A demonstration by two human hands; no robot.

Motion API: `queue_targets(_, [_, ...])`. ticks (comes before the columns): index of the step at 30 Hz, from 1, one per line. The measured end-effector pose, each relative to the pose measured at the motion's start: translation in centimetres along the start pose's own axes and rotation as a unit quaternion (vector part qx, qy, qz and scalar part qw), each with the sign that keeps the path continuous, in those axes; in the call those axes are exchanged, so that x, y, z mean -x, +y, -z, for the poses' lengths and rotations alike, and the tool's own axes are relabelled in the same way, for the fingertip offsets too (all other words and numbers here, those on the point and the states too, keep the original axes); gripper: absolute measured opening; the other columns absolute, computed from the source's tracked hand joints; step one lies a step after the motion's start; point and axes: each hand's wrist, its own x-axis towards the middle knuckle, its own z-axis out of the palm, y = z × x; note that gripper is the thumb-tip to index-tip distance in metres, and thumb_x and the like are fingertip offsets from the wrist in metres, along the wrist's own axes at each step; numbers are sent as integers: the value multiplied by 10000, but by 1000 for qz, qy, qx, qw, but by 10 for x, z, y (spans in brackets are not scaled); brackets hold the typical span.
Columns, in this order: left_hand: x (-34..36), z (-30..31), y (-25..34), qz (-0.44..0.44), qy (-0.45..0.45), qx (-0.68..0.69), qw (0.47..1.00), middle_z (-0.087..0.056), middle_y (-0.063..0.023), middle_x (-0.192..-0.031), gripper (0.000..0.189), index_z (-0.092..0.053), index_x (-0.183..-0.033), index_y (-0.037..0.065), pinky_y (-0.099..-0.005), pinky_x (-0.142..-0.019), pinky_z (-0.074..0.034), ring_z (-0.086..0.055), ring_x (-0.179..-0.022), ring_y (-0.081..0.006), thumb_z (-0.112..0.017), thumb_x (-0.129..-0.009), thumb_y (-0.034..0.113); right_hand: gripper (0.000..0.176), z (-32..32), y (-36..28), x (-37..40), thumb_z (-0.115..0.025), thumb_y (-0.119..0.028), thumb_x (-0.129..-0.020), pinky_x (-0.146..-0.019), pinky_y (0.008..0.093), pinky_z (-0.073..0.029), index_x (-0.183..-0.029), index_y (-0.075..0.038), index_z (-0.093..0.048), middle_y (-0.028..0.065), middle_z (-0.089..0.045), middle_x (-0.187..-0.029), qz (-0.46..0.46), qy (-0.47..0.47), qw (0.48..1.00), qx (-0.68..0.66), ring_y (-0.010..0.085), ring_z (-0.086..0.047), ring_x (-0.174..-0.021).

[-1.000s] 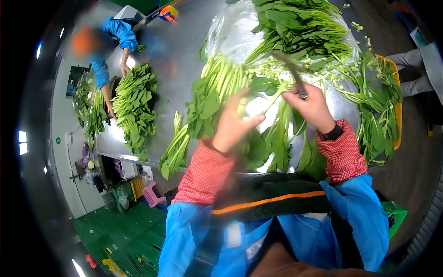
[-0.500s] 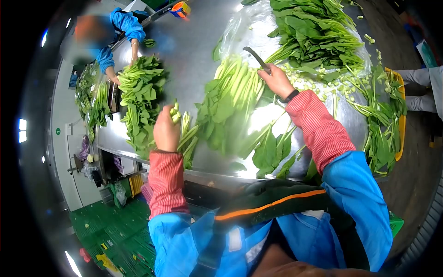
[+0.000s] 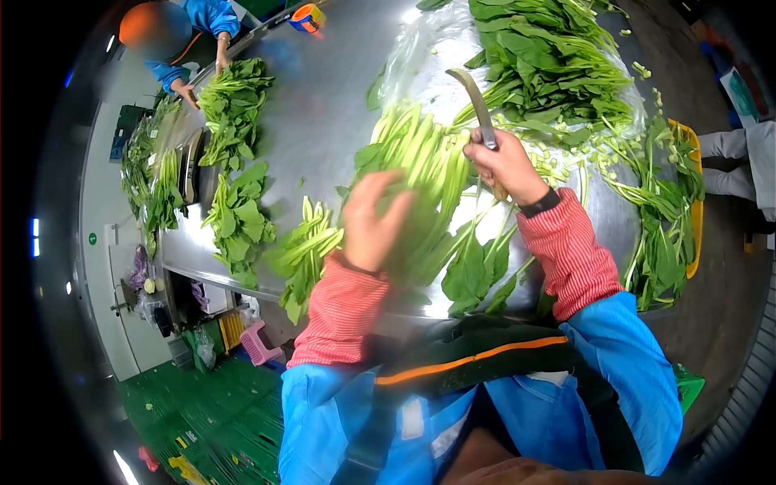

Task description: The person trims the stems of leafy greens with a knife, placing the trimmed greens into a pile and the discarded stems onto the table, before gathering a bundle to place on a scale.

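My right hand (image 3: 514, 168) is closed around the handle of a curved knife (image 3: 470, 95), its blade pointing up and away from me. Just left of it lies a loose pile of leafy greens (image 3: 418, 145), pale stems toward the knife. My left hand (image 3: 373, 222), smeared by motion, is over the near left side of that pile, thumb and fingers apart and nothing visible in the grasp. A smaller bunch of greens (image 3: 311, 242) rests on the metal table (image 3: 315, 121) to its left. A few single leafy stalks (image 3: 473, 263) lie below my right hand.
A large heap of greens (image 3: 550, 65) sits on plastic at the far right, with cut stem ends (image 3: 558, 162) scattered beside it. A yellow crate (image 3: 692, 202) holds trimmings at the right edge. Across the table, a co-worker's hands (image 3: 222, 61) touch greens. An orange tape roll (image 3: 307, 18) lies at the back.
My left hand has moved right, from beside the smaller bunch to the central pile, leaving that bunch on the table. The knife has turned more upright. The co-worker's greens have shifted away from me.
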Motion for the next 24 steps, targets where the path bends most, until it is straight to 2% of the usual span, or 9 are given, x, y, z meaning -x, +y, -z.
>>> queue_targets(2, [-8,-28,31,17,-50,49,997,-624,-110,-1124,408,-603,-1172,17,-294,-831,-494,-599,-1036,-202,-713,-783,73,111,-4,-14,26,-631,-109,-870,-426,203,-330,-899,-49,-541,-36,-498,-642,46,5,997,62,30,-451,-512])
queue_targets(5, [-12,-60,46,230,-155,332,902,-667,-75,-1007,352,-610,-1149,-21,-285,-825,-479,-611,-918,-139,-701,-836,113,100,2,-21,50,-627,-110,-881,-482,224,-374,-894,-19,-587,-44,-519,-673,137,43,979,146,49,-502,-577])
queue_targets(6, [-13,-62,51,225,-155,352,895,-667,-61,-989,336,-610,-1145,-28,-274,-821,-478,-606,-905,-122,-690,-847,106,91,8,-19,53,-632,-100,-874,-543,275,-428,-899,-13,-625,-5,-576,-721,180,83,961,192,129,-569,-616])
queue_targets(9, [-8,-70,61,228,-171,383,879,-666,-30,-969,294,-611,-1143,-33,-246,-813,-477,-597,-878,-84,-658,-874,76,91,27,-26,78,-650,-101,-846,-568,318,-463,-899,-29,-632,52,-596,-772,323,162,800,479,224,-604,-652])
queue_targets(10, [-6,-72,59,235,-189,375,877,-666,-25,-986,285,-612,-1147,-23,-238,-812,-479,-599,-876,-81,-650,-877,61,85,30,-31,87,-661,-108,-818,-593,343,-484,-878,-54,-632,90,-586,-803,305,153,771,538,279,-602,-681])
queue_targets(13, [1,-75,68,249,-213,398,857,-668,-27,-1010,286,-610,-1165,-11,-236,-822,-483,-605,-883,-82,-632,-886,49,71,54,-14,93,-662,-101,-816,-592,336,-490,-863,-62,-626,74,-578,-778,284,133,736,600,266,-609,-683])
queue_targets(17, [6,-75,72,263,-198,433,839,-670,-29,-1017,302,-605,-1178,-4,-239,-820,-487,-605,-891,-80,-635,-883,48,172,91,18,95,-605,-194,-868,-669,394,-509,-892,-31,-656,114,-630,-854,163,157,782,580,314,-626,-763])
queue_targets(21, [16,-61,59,294,-168,456,823,-645,-40,-1033,316,-556,-1213,35,-284,-812,-495,-604,-906,-114,-594,-905,92,261,94,24,92,-602,-262,-888,-682,377,-502,-1003,-37,-668,164,-662,-835,56,165,896,408,334,-632,-743])
queue_targets(24, [18,-38,28,326,-171,524,768,-593,-44,-939,289,-518,-1179,97,-349,-788,-496,-583,-891,-166,-545,-922,227,320,71,42,73,-625,-288,-887,-676,327,-493,-1036,-5,-643,123,-654,-775,68,111,930,342,228,-627,-708])
